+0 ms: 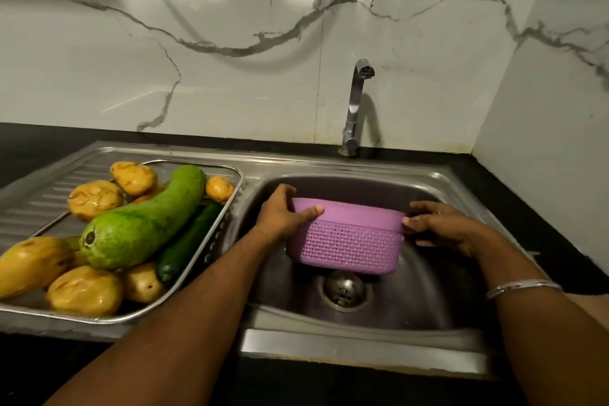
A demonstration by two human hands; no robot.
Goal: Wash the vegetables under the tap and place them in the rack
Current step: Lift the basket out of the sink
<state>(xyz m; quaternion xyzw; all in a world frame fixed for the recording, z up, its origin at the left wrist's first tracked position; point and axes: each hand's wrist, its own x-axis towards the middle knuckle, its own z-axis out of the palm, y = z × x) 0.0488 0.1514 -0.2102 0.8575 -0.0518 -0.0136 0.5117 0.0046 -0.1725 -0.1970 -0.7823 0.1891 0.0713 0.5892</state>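
A purple perforated plastic basket (346, 241) hangs tilted over the sink basin (428, 287), above the drain (344, 290). My left hand (285, 211) grips its left rim, thumb over the edge. My right hand (438, 224) holds the right rim. What the basket holds is hidden from view. The steel rack (211, 241) on the drainboard carries a long light-green gourd (145, 221), a dark green cucumber (188, 244), several wet potatoes (85, 290) and a yellow fruit (31, 262). The tap (356, 102) stands behind the basin, with no water running.
The black counter (560, 224) surrounds the steel sink. A white marble-patterned wall (230, 59) rises behind, and a side wall (553, 142) closes in on the right. The ribbed drainboard (43, 198) shows to the left of the rack.
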